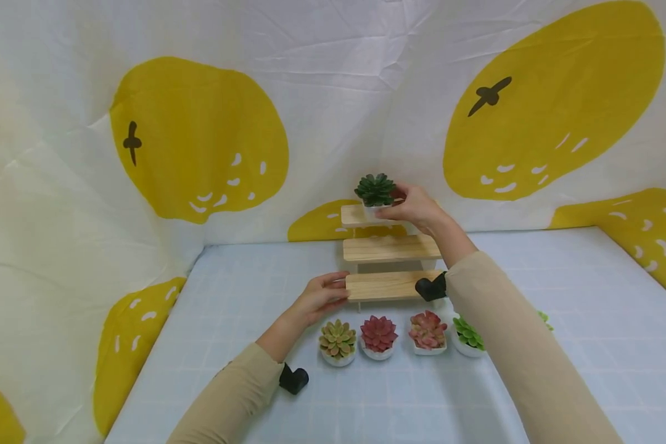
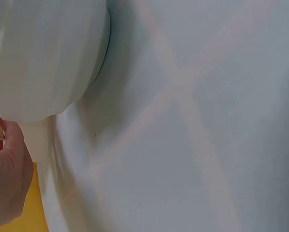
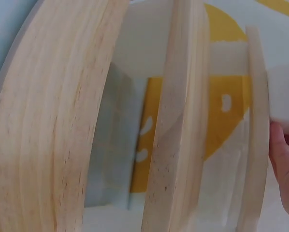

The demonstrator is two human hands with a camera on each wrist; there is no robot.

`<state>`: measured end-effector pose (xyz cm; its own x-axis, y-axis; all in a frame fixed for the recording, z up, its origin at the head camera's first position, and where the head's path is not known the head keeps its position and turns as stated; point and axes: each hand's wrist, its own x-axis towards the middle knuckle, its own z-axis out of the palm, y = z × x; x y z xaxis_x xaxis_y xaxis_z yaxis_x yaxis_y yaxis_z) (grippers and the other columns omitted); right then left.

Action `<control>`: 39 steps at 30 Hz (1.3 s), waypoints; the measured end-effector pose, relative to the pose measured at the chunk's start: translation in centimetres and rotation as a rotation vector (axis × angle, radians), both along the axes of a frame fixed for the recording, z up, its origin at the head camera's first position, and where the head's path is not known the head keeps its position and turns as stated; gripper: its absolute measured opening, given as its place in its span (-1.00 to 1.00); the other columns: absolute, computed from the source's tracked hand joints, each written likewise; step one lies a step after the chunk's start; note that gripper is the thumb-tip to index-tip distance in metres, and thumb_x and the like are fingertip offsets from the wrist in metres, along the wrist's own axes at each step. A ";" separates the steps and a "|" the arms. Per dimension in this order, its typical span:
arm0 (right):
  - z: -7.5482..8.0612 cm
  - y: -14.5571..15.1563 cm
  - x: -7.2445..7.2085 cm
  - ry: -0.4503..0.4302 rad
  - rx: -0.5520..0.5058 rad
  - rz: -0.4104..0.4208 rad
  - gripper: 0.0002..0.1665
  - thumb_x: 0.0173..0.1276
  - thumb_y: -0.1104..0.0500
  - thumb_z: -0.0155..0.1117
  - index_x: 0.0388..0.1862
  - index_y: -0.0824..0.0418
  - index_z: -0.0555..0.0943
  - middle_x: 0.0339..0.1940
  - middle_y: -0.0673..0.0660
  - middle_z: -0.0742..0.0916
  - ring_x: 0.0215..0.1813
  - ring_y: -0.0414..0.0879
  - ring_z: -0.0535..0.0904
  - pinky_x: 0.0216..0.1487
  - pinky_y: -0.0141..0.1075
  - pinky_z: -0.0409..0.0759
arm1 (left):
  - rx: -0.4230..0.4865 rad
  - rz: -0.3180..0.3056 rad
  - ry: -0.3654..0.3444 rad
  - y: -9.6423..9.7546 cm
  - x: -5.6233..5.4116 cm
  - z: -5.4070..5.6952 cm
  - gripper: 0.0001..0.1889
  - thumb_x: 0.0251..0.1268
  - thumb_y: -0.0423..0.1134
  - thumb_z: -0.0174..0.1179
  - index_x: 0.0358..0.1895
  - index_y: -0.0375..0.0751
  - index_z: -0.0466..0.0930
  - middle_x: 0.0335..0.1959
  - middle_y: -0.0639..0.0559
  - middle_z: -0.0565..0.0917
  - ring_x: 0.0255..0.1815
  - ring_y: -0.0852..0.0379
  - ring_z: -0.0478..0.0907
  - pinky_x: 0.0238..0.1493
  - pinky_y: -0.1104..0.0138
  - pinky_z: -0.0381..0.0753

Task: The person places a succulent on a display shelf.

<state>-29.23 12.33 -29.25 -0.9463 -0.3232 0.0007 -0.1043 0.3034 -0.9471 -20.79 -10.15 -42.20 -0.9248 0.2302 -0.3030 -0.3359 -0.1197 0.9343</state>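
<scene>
A dark green succulent [image 1: 375, 189] in a white pot [image 3: 284, 99] is at the top tier of a three-tier wooden stand [image 1: 391, 249]. My right hand [image 1: 413, 206] holds that pot from its right side, thumb in front. In the right wrist view its fingers [image 3: 281, 154] are at the pot's base, right by the top board's edge. My left hand [image 1: 320, 297] grips the left end of the bottom board [image 1: 388, 286], also visible in the left wrist view, where the hand [image 2: 8, 174] pinches the board's end. A white fluted pot [image 2: 43, 53] fills that view's upper left.
In front of the stand sit a yellow-green succulent [image 1: 337, 339], a dark red one [image 1: 379, 334], a pinkish-red one [image 1: 428, 330] and a bright green one [image 1: 468, 333]. More green leaves [image 1: 544, 319] show past my right sleeve. A lemon-print cloth [image 1: 333, 111] hangs behind.
</scene>
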 end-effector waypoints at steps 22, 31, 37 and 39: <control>-0.2 -1.0 -0.4 -0.006 -0.038 -0.014 -0.27 0.12 0.30 0.40 0.27 0.24 0.35 0.15 0.23 0.46 0.10 0.09 0.38 0.10 -0.13 0.46 | -0.038 0.005 0.009 0.1 0.1 0.0 -0.50 0.16 -0.58 0.13 0.22 -0.36 0.40 0.12 -0.32 0.48 -0.09 0.04 0.52 0.05 0.14 0.52; 0.0 -0.8 -0.3 -0.020 -0.052 0.001 -0.13 0.14 0.31 0.38 0.39 0.25 0.19 0.26 0.28 0.37 0.21 0.14 0.32 0.16 -0.07 0.43 | -0.045 0.004 -0.009 0.1 0.1 0.1 -0.49 0.16 -0.58 0.13 0.24 -0.36 0.38 0.13 -0.31 0.48 -0.09 0.04 0.52 0.03 0.16 0.53; 0.5 -0.2 0.1 -0.005 -0.038 -0.001 -0.07 0.14 0.31 0.37 0.43 0.28 0.12 0.30 0.29 0.35 0.27 0.15 0.29 0.17 -0.04 0.43 | -0.035 0.009 -0.009 0.1 0.0 0.1 -0.49 0.16 -0.57 0.14 0.24 -0.35 0.39 0.13 -0.32 0.48 -0.09 0.04 0.52 0.07 0.13 0.50; 0.7 0.2 0.2 -0.005 -0.041 0.003 -0.06 0.16 0.32 0.35 0.45 0.28 0.08 0.31 0.30 0.34 0.29 0.15 0.27 0.16 -0.05 0.44 | -0.030 0.006 -0.004 0.1 0.0 0.2 -0.49 0.16 -0.58 0.14 0.24 -0.36 0.39 0.13 -0.33 0.47 -0.09 0.03 0.52 0.07 0.12 0.50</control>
<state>-29.03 12.49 -28.54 -0.9455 -0.3256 0.0098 -0.1008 0.2637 -0.9593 -20.77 -10.05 -42.03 -0.9249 0.2149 -0.3138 -0.3393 -0.0935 0.9360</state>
